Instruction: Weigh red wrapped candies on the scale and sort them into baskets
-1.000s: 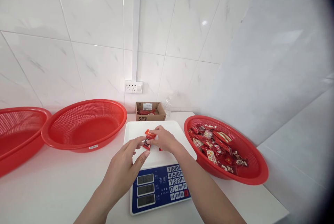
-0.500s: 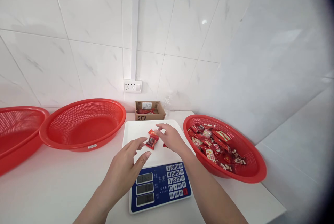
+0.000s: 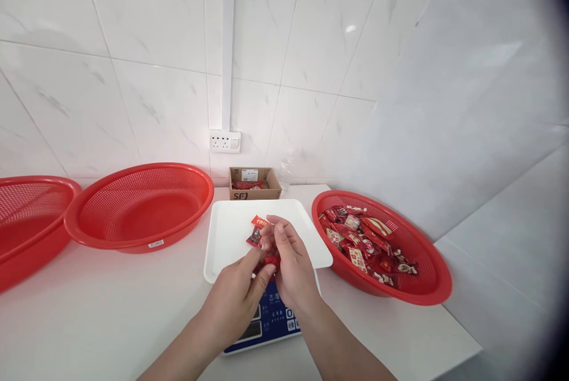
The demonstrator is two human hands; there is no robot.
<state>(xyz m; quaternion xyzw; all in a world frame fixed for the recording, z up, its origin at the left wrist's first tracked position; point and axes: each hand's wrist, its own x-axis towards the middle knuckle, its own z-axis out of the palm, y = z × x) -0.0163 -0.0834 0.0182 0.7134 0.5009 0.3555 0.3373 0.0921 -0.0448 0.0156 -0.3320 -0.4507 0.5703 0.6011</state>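
Observation:
My two hands meet above the front of the white weighing pan (image 3: pixel 226 236) of a digital scale. Between them is a small red wrapped sweet (image 3: pixel 272 260), partly covered by fingers. My left hand (image 3: pixel 235 292) pinches it with thumb and index finger from the left. My right hand (image 3: pixel 293 268) curls round it from the right, thumb raised. Just beyond the fingertips, red wrapped sweets (image 3: pixel 256 231) lie on the pan. Both hands hide much of the blue keypad panel (image 3: pixel 272 325) with its displays.
At right stands a red perforated basket (image 3: pixel 438 277) holding many red packets. Two more red baskets, the nearer one (image 3: pixel 137 245) and another (image 3: pixel 40 250) at the far left, stand on the white table (image 3: pixel 111 322). Behind the scale are a cardboard box (image 3: pixel 262 194) and a clear plastic bottle (image 3: pixel 285 175).
My hands were apart over the pan, fingers loosely spread. They have drawn together and nearer to me, and a red wrapped sweet is now held between them.

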